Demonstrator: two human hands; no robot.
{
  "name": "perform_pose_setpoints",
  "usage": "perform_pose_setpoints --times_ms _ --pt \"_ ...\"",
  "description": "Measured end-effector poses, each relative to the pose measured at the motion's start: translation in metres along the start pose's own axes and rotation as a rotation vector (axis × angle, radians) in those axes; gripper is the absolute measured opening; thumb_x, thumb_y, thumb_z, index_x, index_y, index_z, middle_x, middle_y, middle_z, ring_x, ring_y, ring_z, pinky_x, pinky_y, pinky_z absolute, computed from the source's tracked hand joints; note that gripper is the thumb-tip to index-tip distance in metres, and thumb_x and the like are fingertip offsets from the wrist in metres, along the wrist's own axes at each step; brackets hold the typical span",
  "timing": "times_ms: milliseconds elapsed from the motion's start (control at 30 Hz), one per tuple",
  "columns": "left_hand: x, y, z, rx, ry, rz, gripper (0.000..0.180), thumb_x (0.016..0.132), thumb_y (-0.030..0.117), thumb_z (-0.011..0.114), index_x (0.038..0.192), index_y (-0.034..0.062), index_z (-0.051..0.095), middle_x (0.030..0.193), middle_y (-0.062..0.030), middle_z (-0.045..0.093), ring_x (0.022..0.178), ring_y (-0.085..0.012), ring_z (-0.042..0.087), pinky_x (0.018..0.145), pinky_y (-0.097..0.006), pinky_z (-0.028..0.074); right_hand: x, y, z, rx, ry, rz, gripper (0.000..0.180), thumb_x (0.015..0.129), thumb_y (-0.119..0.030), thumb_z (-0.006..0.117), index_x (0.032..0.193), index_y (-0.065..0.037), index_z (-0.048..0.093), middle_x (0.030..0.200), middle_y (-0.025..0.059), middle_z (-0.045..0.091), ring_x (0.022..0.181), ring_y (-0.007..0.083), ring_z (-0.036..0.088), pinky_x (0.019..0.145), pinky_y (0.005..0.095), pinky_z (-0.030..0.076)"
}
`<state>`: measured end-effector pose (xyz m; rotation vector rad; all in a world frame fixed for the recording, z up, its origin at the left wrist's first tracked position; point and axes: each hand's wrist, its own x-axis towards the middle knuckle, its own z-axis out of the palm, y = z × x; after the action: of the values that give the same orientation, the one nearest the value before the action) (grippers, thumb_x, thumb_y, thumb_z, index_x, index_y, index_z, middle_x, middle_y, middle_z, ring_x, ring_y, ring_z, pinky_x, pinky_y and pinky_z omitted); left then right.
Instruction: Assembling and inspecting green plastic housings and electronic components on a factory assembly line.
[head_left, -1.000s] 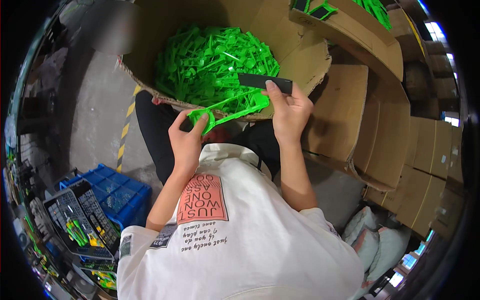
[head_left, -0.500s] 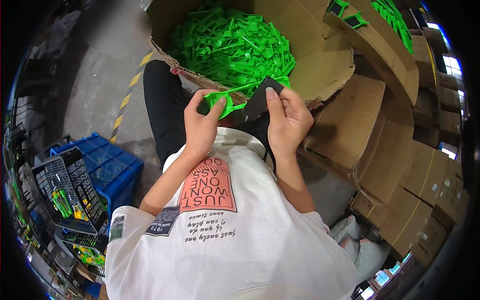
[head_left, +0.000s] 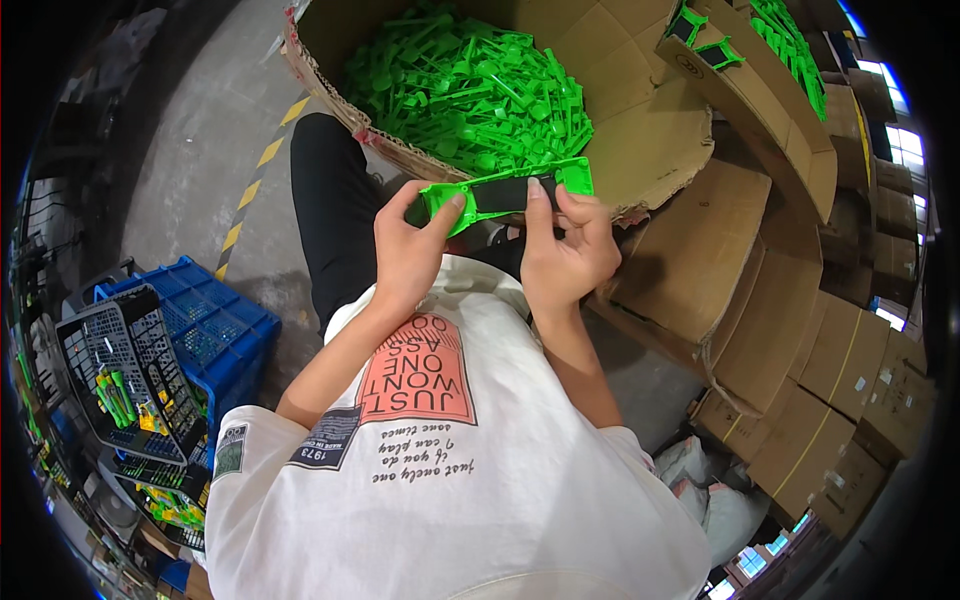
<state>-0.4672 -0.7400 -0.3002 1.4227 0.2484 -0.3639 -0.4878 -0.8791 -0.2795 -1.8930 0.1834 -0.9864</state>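
At upper centre, the left grip [head_left: 408,252] clamps the left end of the green piece [head_left: 576,175]; the right grip [head_left: 570,252] clamps the black plate [head_left: 498,195] against it, beside the carton [head_left: 645,140]

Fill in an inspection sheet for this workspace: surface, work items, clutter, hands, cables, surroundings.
Surface: grey floor with striped tape; the work is held in the hands, above the lap.
Work items: black panel lying along the green frame, between its ends; whether it is seated, cannot tell. Green parts heaped loose in an open box.
Clutter: black basket with green and yellow items, beside a blue crate, at left.
Hands: left hand grips the frame's left end; right hand has its thumb on the panel, near the frame's right end.
Cables: nothing seen.
Surroundings: stacked cartons and pale sacks at right.
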Motion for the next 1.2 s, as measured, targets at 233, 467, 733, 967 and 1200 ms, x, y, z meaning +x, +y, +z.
perform_pose_setpoints --times_ms 233,467,733,967,1200 --pt "0.002 0.004 0.001 -0.058 -0.018 -0.051 0.018 0.088 0.008 0.067 0.103 -0.002 0.062 0.091 -0.0054 0.065 0.077 -0.0104 0.063 0.065 -0.024 0.056 0.005 -0.021 0.0 -0.204 -0.115 -0.247 0.02 0.074 0.001 0.078 0.079 -0.004 0.059 0.068 0.0103 0.064 0.049 0.018 0.059 0.047 0.0267 0.047" --pt "0.003 0.005 0.006 -0.065 0.053 -0.021 0.021 0.085 0.012 0.071 0.097 -0.0044 0.065 0.073 -0.0033 0.063 0.055 -0.0067 0.054 0.048 -0.022 0.046 0.016 0.009 -0.002 -0.223 -0.05 0.168 0.018 0.078 -0.008 0.079 0.077 0.0 0.063 0.063 0.0095 0.064 0.044 0.007 0.042 0.042 0.0239 0.035" --pt "0.0 0.023 0.007 -0.047 0.013 -0.126 0.023 0.082 0.014 0.075 0.097 -0.0006 0.065 0.08 -0.0021 0.064 0.064 -0.0062 0.056 0.052 -0.02 0.044 0.005 0.026 -0.012 -0.187 -0.09 0.268 0.019 0.079 -0.01 0.078 0.081 0.003 0.065 0.072 0.0134 0.069 0.045 0.0059 0.044 0.043 0.0247 0.036" --pt "0.013 0.004 0.006 0.197 0.126 0.107 0.041 0.071 0.022 0.083 0.093 -0.0047 0.063 0.082 -0.0087 0.067 0.072 -0.0124 0.062 0.069 -0.026 0.05 -0.002 0.012 -0.015 -0.345 -0.138 -0.056 0.018 0.074 -0.008 0.081 0.083 -0.002 0.067 0.077 0.015 0.07 0.061 0.0206 0.068 0.054 0.0282 0.052" --pt "0.017 -0.005 0.003 0.188 0.133 0.113 0.044 0.068 0.025 0.084 0.091 -0.0041 0.061 0.08 -0.0086 0.066 0.072 -0.0133 0.061 0.07 -0.028 0.049 0.048 -0.004 -0.031 -0.449 -0.191 -0.045 0.02 0.073 -0.015 0.081 0.084 -0.004 0.068 0.063 0.0048 0.062 0.043 0.0165 0.044 0.045 0.0308 0.039"
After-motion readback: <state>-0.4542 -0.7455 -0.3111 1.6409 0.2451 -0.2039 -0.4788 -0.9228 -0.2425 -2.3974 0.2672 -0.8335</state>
